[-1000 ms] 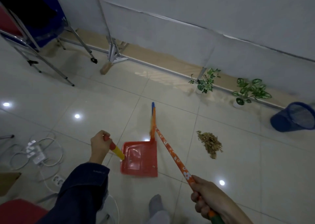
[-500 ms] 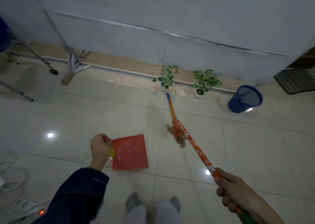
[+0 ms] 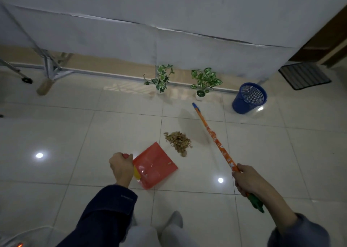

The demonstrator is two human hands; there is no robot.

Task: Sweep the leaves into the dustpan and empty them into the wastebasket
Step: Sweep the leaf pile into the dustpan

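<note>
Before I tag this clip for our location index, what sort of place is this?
Probably an indoor room staged for recording: glossy tiled floor, a white fabric backdrop along the wall, and metal stand legs beside it.

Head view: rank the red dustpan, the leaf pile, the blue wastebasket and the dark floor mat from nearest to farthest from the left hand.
1. Red dustpan: its handle is in the left hand, pan just to the right.
2. Leaf pile: on the tile beyond the pan's front edge.
3. Blue wastebasket: far right, near the wall.
4. Dark floor mat: beyond the basket, in the far right corner.
</note>
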